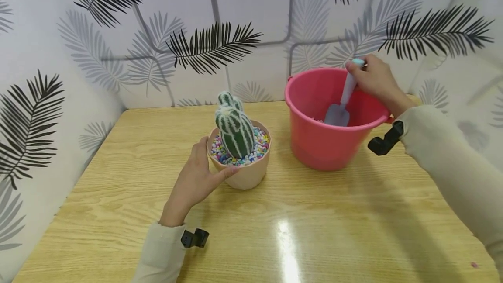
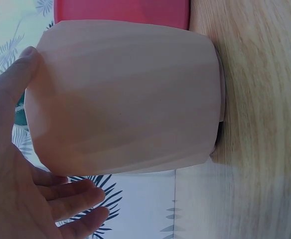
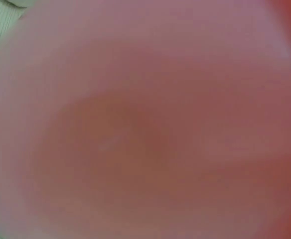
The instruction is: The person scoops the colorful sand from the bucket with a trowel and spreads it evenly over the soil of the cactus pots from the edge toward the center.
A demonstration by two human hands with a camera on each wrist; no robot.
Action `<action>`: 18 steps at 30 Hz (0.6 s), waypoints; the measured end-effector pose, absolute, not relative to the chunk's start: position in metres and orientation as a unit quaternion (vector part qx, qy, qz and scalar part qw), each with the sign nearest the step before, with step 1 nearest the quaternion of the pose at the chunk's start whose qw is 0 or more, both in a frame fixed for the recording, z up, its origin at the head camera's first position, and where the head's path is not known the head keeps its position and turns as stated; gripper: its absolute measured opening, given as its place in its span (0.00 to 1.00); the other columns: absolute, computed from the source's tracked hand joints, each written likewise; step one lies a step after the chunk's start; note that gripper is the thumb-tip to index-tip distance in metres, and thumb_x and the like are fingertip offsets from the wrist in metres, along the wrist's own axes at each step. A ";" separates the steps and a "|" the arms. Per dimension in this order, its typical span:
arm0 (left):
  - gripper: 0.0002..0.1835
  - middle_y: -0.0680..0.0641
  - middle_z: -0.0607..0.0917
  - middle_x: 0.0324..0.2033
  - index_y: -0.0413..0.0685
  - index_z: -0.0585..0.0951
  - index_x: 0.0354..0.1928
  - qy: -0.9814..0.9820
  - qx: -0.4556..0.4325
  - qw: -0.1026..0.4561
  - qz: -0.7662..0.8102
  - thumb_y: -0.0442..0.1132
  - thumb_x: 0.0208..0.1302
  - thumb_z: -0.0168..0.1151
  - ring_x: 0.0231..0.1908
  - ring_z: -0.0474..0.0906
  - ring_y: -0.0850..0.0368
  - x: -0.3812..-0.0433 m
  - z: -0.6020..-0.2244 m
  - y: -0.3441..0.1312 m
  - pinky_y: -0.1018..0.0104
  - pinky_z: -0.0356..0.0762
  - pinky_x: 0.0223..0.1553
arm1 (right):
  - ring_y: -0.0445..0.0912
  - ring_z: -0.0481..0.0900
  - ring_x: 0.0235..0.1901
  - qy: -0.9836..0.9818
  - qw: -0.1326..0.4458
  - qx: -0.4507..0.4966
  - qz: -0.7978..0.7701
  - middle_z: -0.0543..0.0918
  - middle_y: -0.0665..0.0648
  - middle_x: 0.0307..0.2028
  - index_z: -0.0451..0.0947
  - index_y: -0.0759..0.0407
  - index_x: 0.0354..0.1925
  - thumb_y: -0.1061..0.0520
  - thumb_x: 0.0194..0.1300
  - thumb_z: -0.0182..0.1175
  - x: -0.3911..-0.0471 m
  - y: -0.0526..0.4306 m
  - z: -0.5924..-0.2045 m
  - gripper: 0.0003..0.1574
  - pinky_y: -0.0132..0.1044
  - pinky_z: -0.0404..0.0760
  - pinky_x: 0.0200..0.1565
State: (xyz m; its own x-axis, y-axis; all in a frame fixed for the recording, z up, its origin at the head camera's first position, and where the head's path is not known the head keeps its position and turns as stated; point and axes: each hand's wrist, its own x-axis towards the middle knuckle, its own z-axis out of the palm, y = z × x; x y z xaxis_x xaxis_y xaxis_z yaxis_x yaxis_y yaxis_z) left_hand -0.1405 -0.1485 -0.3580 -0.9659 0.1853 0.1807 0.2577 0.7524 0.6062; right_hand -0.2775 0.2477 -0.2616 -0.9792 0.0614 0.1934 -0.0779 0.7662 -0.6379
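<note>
My left hand (image 1: 196, 176) holds the beige flower pot (image 1: 247, 178) by its rim, thumb on the near side and fingers at the left. In the left wrist view the thumb (image 2: 18, 72) touches the pot's rim, and some fingers (image 2: 78, 204) extend past its side. A green cactus (image 1: 235, 132) with white fuzzy ridges stands in the pot among multicoloured pebbles (image 1: 261, 143). On the right, my right hand (image 1: 375, 77) grips the handle of a grey-blue hand trowel (image 1: 337, 115). Its blade points down inside a red bucket (image 1: 326, 143); the bucket's bottom is hidden.
Both containers stand on a light wooden table (image 1: 129, 195), the bucket right of the pot and near the back edge. Leaf-patterned wall covering (image 1: 251, 69) rises behind them. A small pink bit (image 1: 474, 265) lies near the right front. Blurred pink fills the right wrist view.
</note>
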 end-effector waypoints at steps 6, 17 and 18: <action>0.57 0.37 0.60 0.67 0.43 0.48 0.73 -0.933 -0.108 0.045 -0.340 0.68 0.53 0.62 0.63 0.67 0.38 -0.139 -0.359 -0.148 0.42 0.69 0.58 | 0.56 0.78 0.38 -0.939 0.097 0.035 0.327 0.76 0.68 0.44 0.68 0.70 0.47 0.45 0.71 0.46 -0.282 0.244 -0.265 0.27 0.23 0.73 0.28; 0.55 0.38 0.62 0.66 0.45 0.50 0.73 -0.930 -0.110 0.051 -0.347 0.68 0.53 0.62 0.62 0.67 0.40 -0.138 -0.357 -0.147 0.43 0.70 0.58 | 0.55 0.72 0.37 -0.948 0.120 0.026 0.293 0.75 0.66 0.37 0.70 0.68 0.44 0.43 0.70 0.49 -0.280 0.242 -0.266 0.27 0.36 0.70 0.33; 0.55 0.38 0.62 0.66 0.45 0.50 0.73 -0.930 -0.111 0.051 -0.348 0.67 0.53 0.62 0.63 0.67 0.40 -0.138 -0.358 -0.147 0.43 0.70 0.58 | 0.55 0.72 0.37 -0.949 0.121 0.027 0.291 0.75 0.66 0.37 0.70 0.68 0.44 0.43 0.70 0.49 -0.280 0.242 -0.266 0.27 0.36 0.70 0.33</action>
State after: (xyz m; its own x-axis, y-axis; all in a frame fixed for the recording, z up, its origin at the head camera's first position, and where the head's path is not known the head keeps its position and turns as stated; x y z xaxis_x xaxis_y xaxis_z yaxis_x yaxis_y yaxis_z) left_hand -0.1379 -0.1471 -0.3577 -0.9704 0.1704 0.1712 0.2409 0.7336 0.6354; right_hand -0.2799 0.2419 -0.2665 -0.9692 0.0201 0.2455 -0.1212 0.8288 -0.5462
